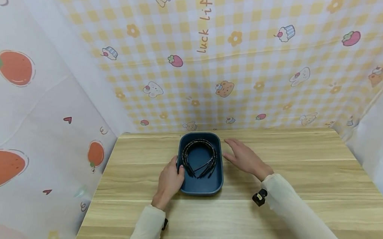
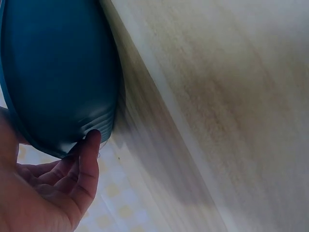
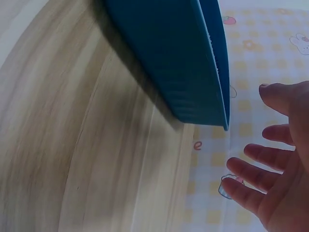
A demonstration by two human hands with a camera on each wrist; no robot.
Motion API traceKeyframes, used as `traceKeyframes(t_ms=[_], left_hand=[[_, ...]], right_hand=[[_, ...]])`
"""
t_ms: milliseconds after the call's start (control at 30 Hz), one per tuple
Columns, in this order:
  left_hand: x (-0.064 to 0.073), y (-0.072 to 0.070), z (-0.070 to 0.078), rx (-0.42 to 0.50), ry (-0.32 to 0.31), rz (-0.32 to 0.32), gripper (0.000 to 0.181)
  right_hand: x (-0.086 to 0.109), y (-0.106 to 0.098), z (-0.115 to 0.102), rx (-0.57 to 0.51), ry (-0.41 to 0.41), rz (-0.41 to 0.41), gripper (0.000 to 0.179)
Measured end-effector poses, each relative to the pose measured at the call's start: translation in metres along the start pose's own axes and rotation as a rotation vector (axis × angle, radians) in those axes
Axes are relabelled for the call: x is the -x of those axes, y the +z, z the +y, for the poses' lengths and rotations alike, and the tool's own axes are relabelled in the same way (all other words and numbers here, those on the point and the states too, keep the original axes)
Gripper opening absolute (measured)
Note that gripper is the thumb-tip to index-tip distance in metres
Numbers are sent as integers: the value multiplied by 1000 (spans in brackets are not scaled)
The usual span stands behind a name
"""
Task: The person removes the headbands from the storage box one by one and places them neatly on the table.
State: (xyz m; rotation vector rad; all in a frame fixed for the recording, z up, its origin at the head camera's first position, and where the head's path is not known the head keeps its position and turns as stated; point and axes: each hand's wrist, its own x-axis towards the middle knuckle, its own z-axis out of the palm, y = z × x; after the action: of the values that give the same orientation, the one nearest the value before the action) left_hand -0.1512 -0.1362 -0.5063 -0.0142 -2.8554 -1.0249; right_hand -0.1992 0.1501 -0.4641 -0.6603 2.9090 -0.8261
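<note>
Head view: left hand [image 1: 170, 180] grips one bin [image 1: 201, 187] holding several black bands [image 1: 185, 160].

At my twelve o'clock, the dark-blue rectangular plastic tray [image 1: 201, 187] looks smooth, its black curved bands [image 1: 185, 158] shiny; the pale-yellow wood-grained tabletop [image 1: 299, 156] satiny, the yellow-checked cloth backdrop [image 1: 241, 65] matt.

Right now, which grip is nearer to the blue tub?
Left. The left grip holds the tub at its left side; the right grip is off its right side, with a gap, not touching it.
</note>
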Motion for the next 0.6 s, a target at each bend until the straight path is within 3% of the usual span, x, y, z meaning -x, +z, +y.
traceKeyframes(t_ms=[600], left_hand=[[1,9,-2,-4,-22,46,46]], right_hand=[[-37,6,-16,-81,0,-72,59]])
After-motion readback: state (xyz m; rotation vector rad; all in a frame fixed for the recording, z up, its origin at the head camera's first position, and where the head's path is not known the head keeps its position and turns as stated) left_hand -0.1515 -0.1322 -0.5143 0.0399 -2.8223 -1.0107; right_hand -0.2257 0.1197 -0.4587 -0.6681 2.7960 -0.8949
